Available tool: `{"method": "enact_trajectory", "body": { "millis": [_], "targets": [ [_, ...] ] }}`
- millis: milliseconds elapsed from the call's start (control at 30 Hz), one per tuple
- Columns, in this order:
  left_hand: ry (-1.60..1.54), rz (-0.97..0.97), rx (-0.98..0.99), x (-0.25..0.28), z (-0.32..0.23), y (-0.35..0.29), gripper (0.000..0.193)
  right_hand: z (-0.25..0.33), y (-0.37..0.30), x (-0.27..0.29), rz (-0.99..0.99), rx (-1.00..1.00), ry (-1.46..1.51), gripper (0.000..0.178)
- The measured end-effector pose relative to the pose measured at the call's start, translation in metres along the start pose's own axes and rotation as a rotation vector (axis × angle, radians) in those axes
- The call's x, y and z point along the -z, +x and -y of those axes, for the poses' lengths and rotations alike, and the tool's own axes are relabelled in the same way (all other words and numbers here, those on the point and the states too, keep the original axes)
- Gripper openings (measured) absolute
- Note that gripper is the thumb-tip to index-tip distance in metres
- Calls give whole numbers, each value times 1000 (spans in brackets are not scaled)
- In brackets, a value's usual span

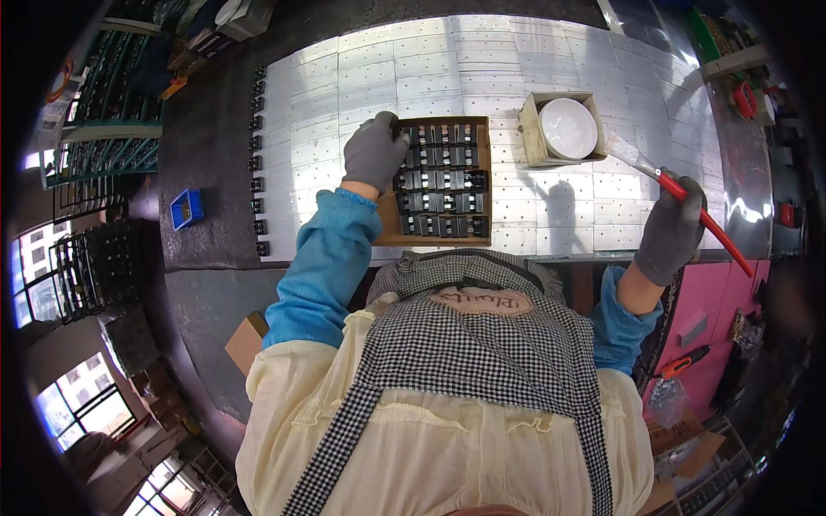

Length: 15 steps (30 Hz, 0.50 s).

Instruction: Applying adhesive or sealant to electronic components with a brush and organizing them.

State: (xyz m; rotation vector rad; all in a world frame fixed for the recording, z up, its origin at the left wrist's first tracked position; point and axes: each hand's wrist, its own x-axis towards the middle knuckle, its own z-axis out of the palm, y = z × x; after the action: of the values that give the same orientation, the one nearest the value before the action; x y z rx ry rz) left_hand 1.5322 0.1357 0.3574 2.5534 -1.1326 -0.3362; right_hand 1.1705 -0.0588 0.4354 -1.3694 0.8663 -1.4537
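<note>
My left hand (376, 153), in a grey glove, is closed at the far left corner of a shallow brown cardboard tray (440, 242). Its fingertips lie over the tray's edge, beside the nearest black parts. Rows of small black blocks with metal bits (443, 180) fill much of the tray. In my gloved right hand (671, 225) is a paintbrush (723, 241) with a red handle, gripped partway along. Its pale bristles point up and left, close to a round white dish (569, 128) set inside a worn square box (534, 138). The bristles are apart from the dish.
The tray and box stand on pale metal plates (370, 73) dotted with small holes. Several black parts (257, 163) line the plates' left edge. A blue bin (187, 209) sits further left on the dark table. An orange-handled tool (684, 362) lies on a pink surface at right.
</note>
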Motion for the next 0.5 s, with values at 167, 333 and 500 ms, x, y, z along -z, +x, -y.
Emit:
{"method": "enact_trajectory", "body": {
  "millis": [167, 333, 500],
  "targets": [
    [-16, -7, -51, -7, 3, -2, 34, -7, 6, -8, 25, 7, -26, 40],
    [-40, 26, -97, -10, 7, 1, 32, -12, 12, -12, 37, -26, 45, 38],
    [72, 28, -221, -9, 8, 6, 38, -14, 17, -10, 110, -11, 52, 37]
  ]
}}
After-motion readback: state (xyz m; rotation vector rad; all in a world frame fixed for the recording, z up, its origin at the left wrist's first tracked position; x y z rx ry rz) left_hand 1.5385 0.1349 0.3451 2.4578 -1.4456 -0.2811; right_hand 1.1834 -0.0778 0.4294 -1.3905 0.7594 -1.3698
